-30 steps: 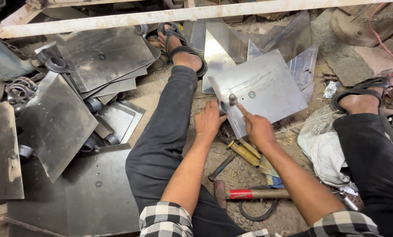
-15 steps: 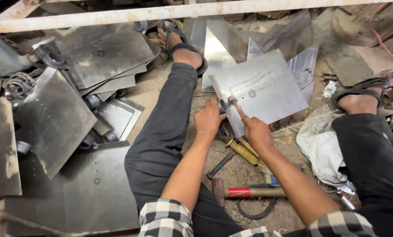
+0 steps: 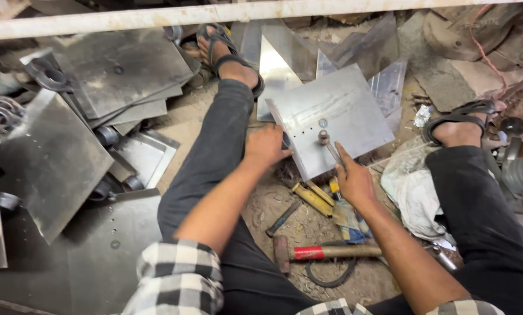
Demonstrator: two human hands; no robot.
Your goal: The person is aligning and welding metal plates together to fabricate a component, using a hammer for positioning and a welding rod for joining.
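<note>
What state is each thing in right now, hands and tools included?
Left hand: gripping the near edge of the square metal plate.
Right hand: holding a socket wrench, head on the plate.
Square metal plate: tilted, propped off the ground.
Hammer: lying on the dirt, untouched.
Yellow-handled screwdriver: lying flat, untouched.
Stacked metal sheets: piled loosely, overlapping.
White cloth: crumpled on the ground.
</note>
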